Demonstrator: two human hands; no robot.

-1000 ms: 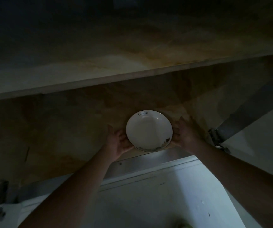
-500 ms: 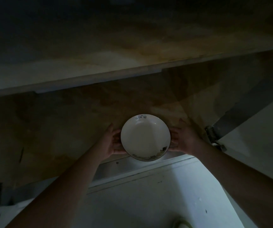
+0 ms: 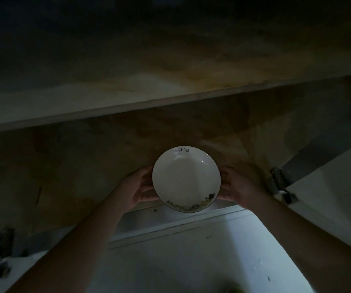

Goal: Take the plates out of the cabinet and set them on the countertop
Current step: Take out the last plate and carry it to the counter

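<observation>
At shelf's front edge, plate [image 3: 186, 180] sits between left hand [image 3: 136, 188] and right hand [image 3: 239, 187], fingers curled under its rim on both sides. Keep it level; draw straight out past hinge [image 3: 277, 181].

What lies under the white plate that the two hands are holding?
Fingers of the left hand and right hand reach beneath the white plate; its near rim overhangs the cabinet shelf. Anything directly below is covered.

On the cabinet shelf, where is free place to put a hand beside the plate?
The shelf shows bare left of the left hand and behind the plate. It is tighter on the right, between the right hand and the hinge.
</observation>
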